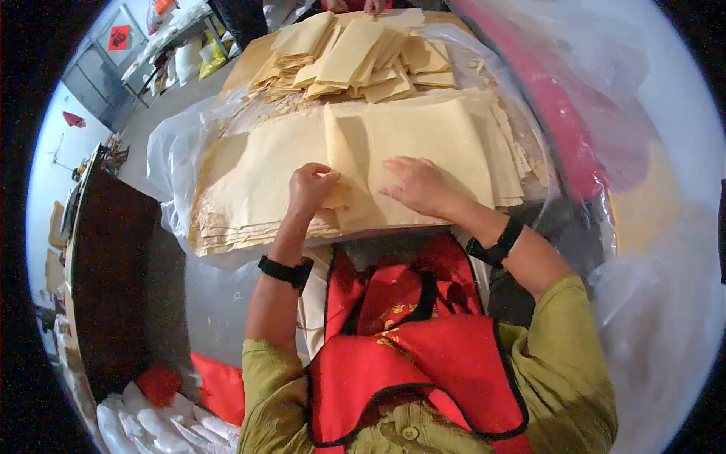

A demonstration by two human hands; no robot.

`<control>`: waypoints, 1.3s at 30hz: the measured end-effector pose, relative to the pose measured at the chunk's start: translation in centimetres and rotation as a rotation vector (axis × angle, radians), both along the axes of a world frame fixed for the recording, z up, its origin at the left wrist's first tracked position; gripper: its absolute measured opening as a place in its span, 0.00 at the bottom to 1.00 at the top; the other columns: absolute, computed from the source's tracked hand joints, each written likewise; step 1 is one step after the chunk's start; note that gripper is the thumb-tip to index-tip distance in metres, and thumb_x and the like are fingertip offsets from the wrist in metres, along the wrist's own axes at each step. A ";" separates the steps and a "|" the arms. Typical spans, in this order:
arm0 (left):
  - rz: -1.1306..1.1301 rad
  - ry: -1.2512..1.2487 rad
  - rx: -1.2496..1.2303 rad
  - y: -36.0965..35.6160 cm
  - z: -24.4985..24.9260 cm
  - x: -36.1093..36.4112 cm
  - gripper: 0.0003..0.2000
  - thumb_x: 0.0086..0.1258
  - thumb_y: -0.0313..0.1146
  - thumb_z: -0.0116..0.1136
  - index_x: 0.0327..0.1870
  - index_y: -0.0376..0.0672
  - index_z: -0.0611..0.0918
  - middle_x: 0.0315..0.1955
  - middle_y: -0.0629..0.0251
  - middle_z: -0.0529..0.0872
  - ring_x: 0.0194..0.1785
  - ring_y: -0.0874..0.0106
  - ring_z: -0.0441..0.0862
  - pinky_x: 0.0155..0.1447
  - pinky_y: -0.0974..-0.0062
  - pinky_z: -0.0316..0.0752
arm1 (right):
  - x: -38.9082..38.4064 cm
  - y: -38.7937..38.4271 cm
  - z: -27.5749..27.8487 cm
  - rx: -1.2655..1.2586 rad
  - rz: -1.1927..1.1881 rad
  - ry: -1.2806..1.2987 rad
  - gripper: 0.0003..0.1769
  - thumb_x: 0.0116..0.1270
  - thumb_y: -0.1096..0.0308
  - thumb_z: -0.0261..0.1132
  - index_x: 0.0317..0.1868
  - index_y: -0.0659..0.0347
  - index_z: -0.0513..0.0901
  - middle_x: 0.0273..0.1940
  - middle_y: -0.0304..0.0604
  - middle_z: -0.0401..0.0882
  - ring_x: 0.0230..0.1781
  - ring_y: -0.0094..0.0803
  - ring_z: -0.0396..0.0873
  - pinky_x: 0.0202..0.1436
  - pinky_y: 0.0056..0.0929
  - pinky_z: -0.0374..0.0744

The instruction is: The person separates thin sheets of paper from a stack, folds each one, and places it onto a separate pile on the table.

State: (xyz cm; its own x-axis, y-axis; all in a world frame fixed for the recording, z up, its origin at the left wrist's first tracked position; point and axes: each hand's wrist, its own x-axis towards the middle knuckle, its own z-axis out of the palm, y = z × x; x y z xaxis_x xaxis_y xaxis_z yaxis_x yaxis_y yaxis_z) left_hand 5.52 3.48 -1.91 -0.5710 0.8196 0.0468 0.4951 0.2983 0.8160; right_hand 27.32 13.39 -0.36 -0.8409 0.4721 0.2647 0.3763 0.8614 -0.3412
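A broad stack of thin, pale tan sheets (261,170), like dry flatbread or coarse paper, lies across the table in front of me. My left hand (311,186) is closed in a pinch on the raised edge of the top sheet (347,155), which stands up in a fold near the middle. To the right, my right hand (416,185) rests with fingers spread on the flat right part of the sheets (431,129). Its palm is turned down and hides what lies beneath.
Behind the stack, folded tan sheets (352,53) form a loose pile. Clear plastic (174,159) hangs over the table's left edge. A pink and clear plastic cover (560,121) lies to the right. Another person's hand (374,7) shows at the far edge.
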 end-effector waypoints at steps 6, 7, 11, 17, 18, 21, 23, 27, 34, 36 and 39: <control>0.030 -0.404 0.135 -0.2 0.4 0.4 0.12 0.55 0.34 0.61 0.35 0.34 0.80 0.25 0.66 0.81 0.27 0.77 0.77 0.30 0.79 0.72 | -7.6 1.1 0.7 -0.334 -0.205 0.163 0.33 0.48 0.56 0.67 0.50 0.67 0.70 0.34 0.51 0.79 0.36 0.36 0.78 0.39 0.31 0.76; 0.021 -0.401 0.149 -0.2 0.3 0.4 0.12 0.56 0.34 0.60 0.35 0.34 0.80 0.25 0.67 0.80 0.27 0.78 0.76 0.30 0.80 0.72 | -8.8 1.5 0.3 -0.451 -0.225 0.158 0.32 0.47 0.57 0.68 0.49 0.68 0.71 0.33 0.49 0.79 0.34 0.33 0.78 0.38 0.29 0.76; 0.063 -0.623 0.305 -0.7 1.8 1.7 0.11 0.58 0.35 0.59 0.35 0.36 0.80 0.24 0.70 0.79 0.27 0.80 0.75 0.31 0.82 0.70 | -9.5 2.1 0.6 -0.865 -0.164 0.350 0.19 0.48 0.65 0.68 0.39 0.67 0.76 0.28 0.40 0.77 0.27 0.21 0.73 0.30 0.18 0.73; -0.036 -0.453 0.546 0.4 3.8 5.2 0.13 0.61 0.37 0.56 0.41 0.36 0.78 0.31 0.62 0.80 0.32 0.73 0.78 0.34 0.78 0.72 | 0.4 1.3 2.1 -0.778 -0.253 0.557 0.19 0.52 0.69 0.65 0.45 0.64 0.73 0.25 0.36 0.76 0.25 0.19 0.71 0.28 0.18 0.70; -0.064 -0.172 0.552 1.2 2.4 5.9 0.14 0.61 0.36 0.56 0.42 0.36 0.77 0.32 0.60 0.80 0.33 0.71 0.78 0.35 0.76 0.72 | 2.1 2.1 0.9 -0.723 -0.293 0.520 0.20 0.52 0.69 0.64 0.46 0.64 0.72 0.23 0.35 0.76 0.24 0.19 0.71 0.27 0.18 0.70; -0.145 0.283 0.372 1.6 1.4 8.7 0.21 0.55 0.37 0.60 0.47 0.36 0.74 0.40 0.53 0.76 0.36 0.60 0.78 0.41 0.68 0.73 | 5.9 3.2 -0.8 -0.424 -0.399 0.498 0.20 0.51 0.70 0.63 0.46 0.64 0.72 0.21 0.37 0.76 0.22 0.23 0.72 0.27 0.22 0.71; -0.122 0.261 0.101 1.8 1.3 9.4 0.25 0.54 0.41 0.61 0.49 0.35 0.72 0.37 0.52 0.78 0.35 0.60 0.78 0.40 0.67 0.73 | 7.4 3.7 -1.2 -0.244 -0.434 0.333 0.20 0.50 0.70 0.62 0.46 0.64 0.72 0.21 0.40 0.76 0.21 0.27 0.73 0.27 0.26 0.72; -0.119 0.297 0.098 2.7 0.7 9.0 0.29 0.53 0.44 0.61 0.50 0.31 0.70 0.27 0.53 0.80 0.32 0.59 0.79 0.36 0.66 0.73 | 7.6 3.8 -1.6 0.005 -0.460 0.165 0.20 0.49 0.70 0.61 0.45 0.65 0.72 0.21 0.45 0.76 0.21 0.34 0.75 0.29 0.31 0.72; -0.101 0.051 0.107 2.9 0.4 11.1 0.30 0.52 0.42 0.62 0.51 0.29 0.68 0.22 0.54 0.80 0.29 0.61 0.80 0.33 0.67 0.74 | 7.7 3.7 -1.8 -0.213 -0.414 0.303 0.21 0.49 0.68 0.61 0.46 0.63 0.72 0.26 0.50 0.77 0.27 0.42 0.76 0.34 0.36 0.74; -0.092 -0.104 0.126 4.5 -3.8 10.9 0.27 0.53 0.37 0.61 0.51 0.29 0.68 0.22 0.53 0.80 0.27 0.63 0.80 0.30 0.69 0.74 | 7.8 3.7 -2.1 -0.168 -0.372 0.358 0.20 0.50 0.69 0.61 0.46 0.63 0.72 0.20 0.43 0.75 0.20 0.31 0.74 0.27 0.29 0.73; -0.147 -0.306 0.053 3.5 -1.6 12.7 0.25 0.53 0.32 0.60 0.50 0.28 0.68 0.23 0.53 0.80 0.25 0.65 0.80 0.28 0.71 0.74 | 7.7 3.5 -1.7 -0.290 -0.407 0.303 0.22 0.49 0.68 0.62 0.46 0.62 0.72 0.26 0.49 0.78 0.29 0.44 0.77 0.35 0.38 0.74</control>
State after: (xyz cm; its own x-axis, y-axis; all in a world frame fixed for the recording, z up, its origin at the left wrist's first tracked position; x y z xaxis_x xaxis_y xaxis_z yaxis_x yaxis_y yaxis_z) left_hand 18.25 6.99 -3.46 -0.4412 0.8951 -0.0638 0.2598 0.1954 0.9457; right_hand 35.06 16.86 -2.02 -0.4835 0.8304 0.2769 0.5061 0.5233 -0.6856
